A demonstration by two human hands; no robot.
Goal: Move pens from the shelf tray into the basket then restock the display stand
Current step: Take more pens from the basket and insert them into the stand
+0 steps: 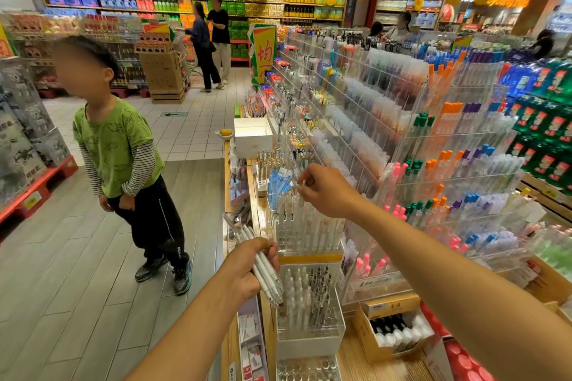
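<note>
From my head camera, my left hand (244,269) grips a bundle of white pens (263,266) beside the display stand (309,244)'s near-left corner. My right hand (325,189) pinches one pen's top above it. They look light, stiff and slippery; best held mid-barrel.

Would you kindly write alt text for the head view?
The left hand grips a bundle of white pens while the right hand pinches one pen above a clear display stand; a child stands nearby.
</note>
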